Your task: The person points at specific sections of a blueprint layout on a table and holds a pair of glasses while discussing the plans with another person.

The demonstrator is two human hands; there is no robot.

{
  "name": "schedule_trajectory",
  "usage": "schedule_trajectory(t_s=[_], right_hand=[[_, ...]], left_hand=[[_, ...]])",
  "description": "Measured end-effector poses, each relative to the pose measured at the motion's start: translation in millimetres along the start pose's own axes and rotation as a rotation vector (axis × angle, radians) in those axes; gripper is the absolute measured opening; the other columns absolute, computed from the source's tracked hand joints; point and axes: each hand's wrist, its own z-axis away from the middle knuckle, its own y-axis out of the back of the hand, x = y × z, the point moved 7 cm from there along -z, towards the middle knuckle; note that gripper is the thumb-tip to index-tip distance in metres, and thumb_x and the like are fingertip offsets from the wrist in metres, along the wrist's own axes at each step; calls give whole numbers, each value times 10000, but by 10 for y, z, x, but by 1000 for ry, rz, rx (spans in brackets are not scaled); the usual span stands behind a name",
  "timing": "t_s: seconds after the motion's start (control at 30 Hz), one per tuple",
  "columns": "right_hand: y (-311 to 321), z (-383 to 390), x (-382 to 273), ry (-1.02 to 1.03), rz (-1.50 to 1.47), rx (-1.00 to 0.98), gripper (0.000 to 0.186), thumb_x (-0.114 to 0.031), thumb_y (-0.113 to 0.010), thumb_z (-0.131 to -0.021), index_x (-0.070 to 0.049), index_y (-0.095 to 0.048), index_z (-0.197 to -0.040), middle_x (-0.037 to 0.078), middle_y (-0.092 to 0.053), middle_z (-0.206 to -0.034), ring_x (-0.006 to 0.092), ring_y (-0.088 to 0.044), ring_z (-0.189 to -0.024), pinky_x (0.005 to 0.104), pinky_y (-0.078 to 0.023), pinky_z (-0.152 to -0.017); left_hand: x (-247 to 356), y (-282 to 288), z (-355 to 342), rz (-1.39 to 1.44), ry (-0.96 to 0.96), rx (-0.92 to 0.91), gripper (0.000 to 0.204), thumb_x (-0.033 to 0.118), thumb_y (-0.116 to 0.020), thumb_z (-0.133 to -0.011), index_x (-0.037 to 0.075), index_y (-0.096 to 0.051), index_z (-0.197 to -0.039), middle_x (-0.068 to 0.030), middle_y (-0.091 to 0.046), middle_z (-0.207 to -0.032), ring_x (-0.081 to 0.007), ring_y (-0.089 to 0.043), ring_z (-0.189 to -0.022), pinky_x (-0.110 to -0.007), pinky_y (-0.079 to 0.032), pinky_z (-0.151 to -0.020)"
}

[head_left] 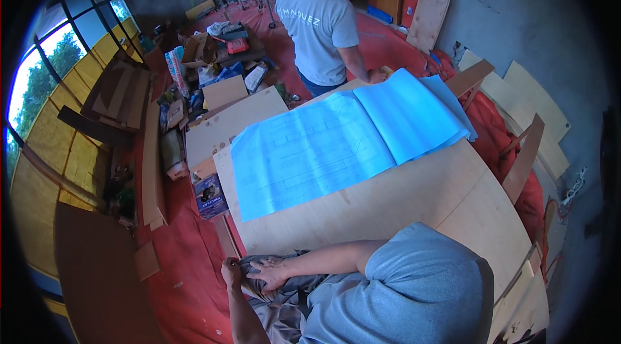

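My right hand (269,273) lies with its fingers spread on the grey-brown trousers (279,310) over my leg. Beside it, my left hand (231,273) is curled closed at the edge of the trouser leg; what is in its fingers, if anything, is hidden. Just beyond both hands is the near left part of a plywood-topped table (336,224). A large set of drawing sheets (310,150), tinted blue, lies open on it, with several pages folded over to the right. Neither hand touches the sheets.
Across the table a person in a grey shirt (317,27) stands turned away, one hand by the table's far edge. A purple box (210,196) sits at the table's left. Boards (152,163) and piled materials (223,53) occupy the left; plywood pieces (533,108) lean at the right wall.
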Motion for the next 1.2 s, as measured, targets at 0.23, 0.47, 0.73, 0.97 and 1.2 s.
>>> schedule_trajectory(t_s=[0.23,0.47,0.73,0.97,1.2], right_hand=[[-33,12,63,-23,46,-1,976,-704,-617,-888,-252,-258,-1674,335,-134,-1693,572,-271,-1508,619,-269,-1225],[-1,18,-52,9,48,19,973,-695,-627,-881,-247,-273,-1670,344,-167,-1679,566,-302,-1494,619,-315,-1198],[17,-4,20,9,17,45,964,-676,-649,-868,-252,-301,-1662,333,-186,-1677,557,-321,-1484,612,-329,-1190],[17,-4,57,4,47,50,985,-737,-619,-858,-268,-294,-1661,303,-184,-1695,568,-361,-1457,642,-343,-1175],[28,-121,-228,246,-104,139,846,-557,-693,-818,-193,-449,-1541,240,-412,-1569,462,-359,-1471,611,-331,-1166]], left_hand=[[125,-35,12,8,52,-8,217,52,-558,-850,41,-766,-910,-212,-739,-947,-404,-727,-905,-484,-575,-822],[-29,8,55,-32,31,-8,214,87,-551,-861,58,-763,-861,-210,-730,-947,-413,-718,-893,-502,-569,-807],[40,10,8,-33,42,-1,201,97,-554,-869,62,-751,-853,-204,-718,-937,-419,-710,-890,-513,-564,-799],[-161,-166,-124,-128,-131,58,157,184,-641,-889,80,-747,-837,-195,-702,-879,-412,-697,-865,-527,-560,-774],[-892,-142,-37,238,139,-62,292,192,-541,-897,85,-806,-958,-208,-773,-943,-389,-752,-911,-498,-592,-847]])
